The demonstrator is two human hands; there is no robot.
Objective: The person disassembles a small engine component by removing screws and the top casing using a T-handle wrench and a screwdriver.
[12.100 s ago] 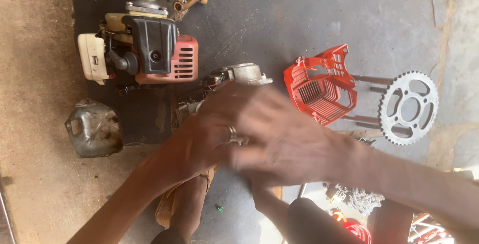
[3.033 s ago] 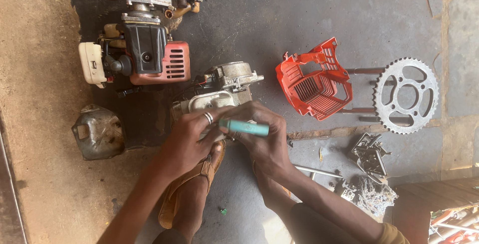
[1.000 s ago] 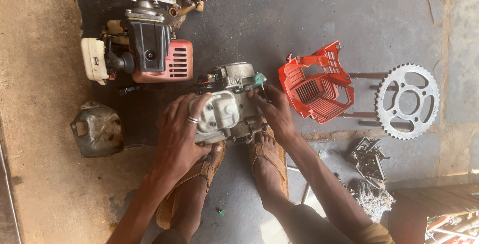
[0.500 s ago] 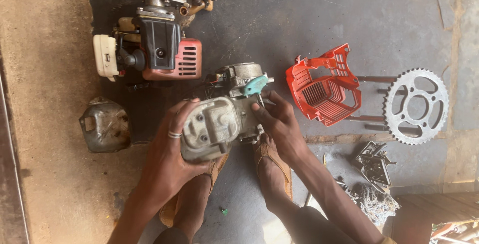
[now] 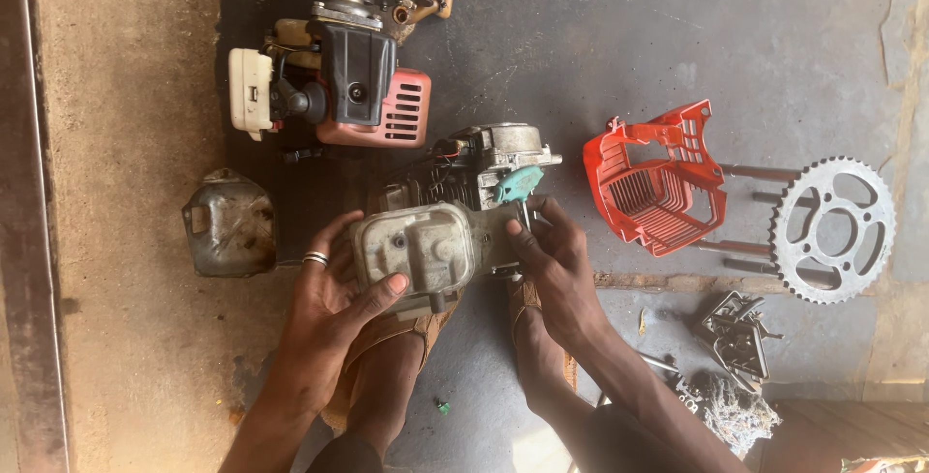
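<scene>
Head view: two hands on a small engine

Between the person's feet on the dark floor sits a grey engine block (image 5: 440,231). The left hand (image 5: 334,299) wraps its pale metal cover, fingers curled around it. The right hand (image 5: 556,265) pinches a teal-handled tool (image 5: 520,186) against the engine's side. Nearby lie a red plastic cover (image 5: 658,183), a sprocket (image 5: 832,229) and a red-and-black motor (image 5: 339,81).

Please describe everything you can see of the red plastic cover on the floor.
The red cover is a moulded plastic shell with slotted grilles on its sides. It lies open side up on the grey floor, right of the small engine and left of the sprocket. Thin metal rods stick out from behind it. Neither hand touches it.
</scene>
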